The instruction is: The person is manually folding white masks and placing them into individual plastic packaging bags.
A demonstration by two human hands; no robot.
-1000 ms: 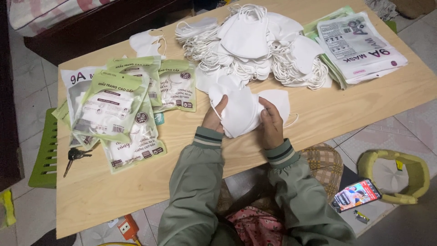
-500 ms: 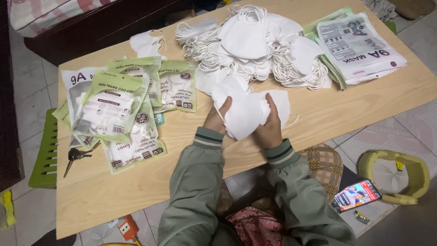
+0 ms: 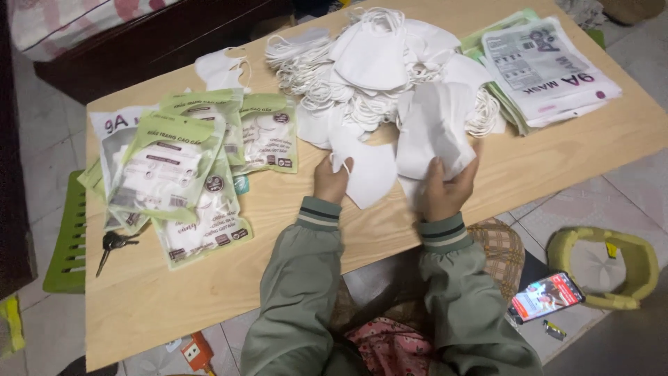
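Note:
My right hand point(image 3: 444, 189) grips a small stack of white face masks point(image 3: 433, 132), lifted a little above the wooden table point(image 3: 292, 230). My left hand point(image 3: 330, 179) pinches the edge of a single white mask point(image 3: 369, 177) lying flat on the table beside it. Behind both hands is a big loose heap of white masks point(image 3: 369, 63) with tangled ear loops. Both arms wear grey-green sleeves with striped cuffs.
Filled green-and-clear mask packets point(image 3: 177, 167) lie piled at the left, flat printed empty bags point(image 3: 546, 66) at the far right. A set of keys point(image 3: 111, 244) rests near the left edge. A green stool point(image 3: 66, 237), a phone point(image 3: 546, 296) and a yellow ring seat point(image 3: 605, 261) sit on the floor.
My hands have parted: the right has pulled a stack of masks up and to the right, while the left stays on one mask left on the table.

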